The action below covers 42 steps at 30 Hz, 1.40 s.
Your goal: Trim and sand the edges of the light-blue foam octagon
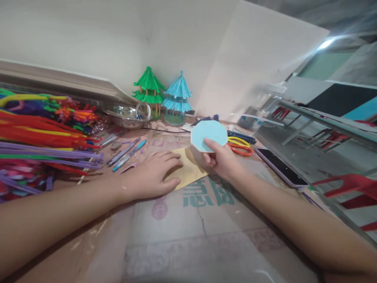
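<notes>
My left hand (153, 175) lies flat, fingers stretched out, pressing on a tan sheet of card (190, 169) on the cardboard-covered table (206, 236). My right hand (222, 159) pinches a light blue octagon of paper (207, 133) by its lower edge and holds it up just above the tan sheet's far corner.
A big heap of coloured pipe cleaners (38, 137) fills the left. Pens (126, 153) lie beside it. Green (149, 90) and blue (178, 98) pagoda models and a metal bowl (126, 114) stand at the back. Scissors (240, 143) and a phone (281, 167) lie right.
</notes>
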### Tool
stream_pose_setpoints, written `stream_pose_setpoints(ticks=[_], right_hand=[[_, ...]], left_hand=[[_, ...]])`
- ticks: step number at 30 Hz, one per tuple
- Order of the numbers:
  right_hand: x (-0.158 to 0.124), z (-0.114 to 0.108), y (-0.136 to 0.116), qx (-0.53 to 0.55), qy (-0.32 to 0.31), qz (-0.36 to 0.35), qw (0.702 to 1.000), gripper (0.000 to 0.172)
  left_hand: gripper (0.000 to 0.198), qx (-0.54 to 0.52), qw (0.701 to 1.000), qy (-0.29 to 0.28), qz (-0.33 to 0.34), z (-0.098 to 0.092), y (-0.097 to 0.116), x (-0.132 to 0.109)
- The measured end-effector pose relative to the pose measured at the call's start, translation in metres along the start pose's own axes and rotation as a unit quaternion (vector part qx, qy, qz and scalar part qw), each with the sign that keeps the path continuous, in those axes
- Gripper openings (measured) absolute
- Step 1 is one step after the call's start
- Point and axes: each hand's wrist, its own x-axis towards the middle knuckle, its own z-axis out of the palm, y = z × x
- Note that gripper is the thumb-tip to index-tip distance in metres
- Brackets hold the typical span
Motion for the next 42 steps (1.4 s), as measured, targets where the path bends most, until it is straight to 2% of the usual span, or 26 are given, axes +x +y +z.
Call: stream_pose_setpoints(ticks=[3, 5, 9, 14, 19, 22, 27, 35, 38, 40, 42], right_hand=[[-0.010, 0.003, -0.007, 0.139, -0.058, 0.075, 0.986, 0.037], [-0.015, 0.009, -0.009, 0.167, -0.070, 0.079, 0.980, 0.038], [-0.023, 0.021, -0.009, 0.148, -0.079, 0.058, 0.984, 0.039], [-0.028, 0.024, -0.004, 0.097, -0.150, 0.059, 0.982, 0.042], [-0.026, 0.024, 0.000, 0.071, -0.188, 0.058, 0.978, 0.042], [-0.026, 0.024, 0.000, 0.078, -0.189, 0.063, 0.977, 0.041], [-0.027, 0.025, -0.003, 0.124, -0.200, 0.078, 0.969, 0.039], [-0.029, 0.024, -0.003, 0.105, -0.192, 0.076, 0.973, 0.043], [-0.026, 0.021, -0.005, 0.101, -0.130, 0.039, 0.986, 0.046], [-0.023, 0.017, -0.008, 0.103, -0.073, 0.010, 0.992, 0.042], [-0.020, 0.014, -0.010, 0.103, -0.046, -0.011, 0.994, 0.039]], left_hand=[[0.040, -0.019, 0.998, 0.052, 0.010, 0.000, -0.002, 0.000], [0.035, -0.030, 0.994, 0.098, 0.021, -0.003, -0.003, 0.001], [0.030, -0.063, 0.985, 0.154, 0.036, -0.006, -0.004, 0.003], [0.029, -0.117, 0.973, 0.198, 0.016, -0.007, -0.004, 0.002], [0.031, -0.147, 0.964, 0.222, 0.004, -0.008, -0.001, 0.003], [0.030, -0.164, 0.964, 0.208, 0.013, -0.008, 0.001, 0.003], [0.040, -0.183, 0.964, 0.194, -0.009, -0.010, 0.001, 0.001], [0.027, -0.191, 0.962, 0.194, -0.035, -0.010, 0.003, 0.002], [0.028, -0.192, 0.960, 0.201, -0.035, -0.009, 0.002, 0.002], [0.031, -0.199, 0.959, 0.199, -0.033, -0.008, 0.003, 0.002], [0.033, -0.217, 0.957, 0.189, -0.030, -0.008, 0.003, 0.002]])
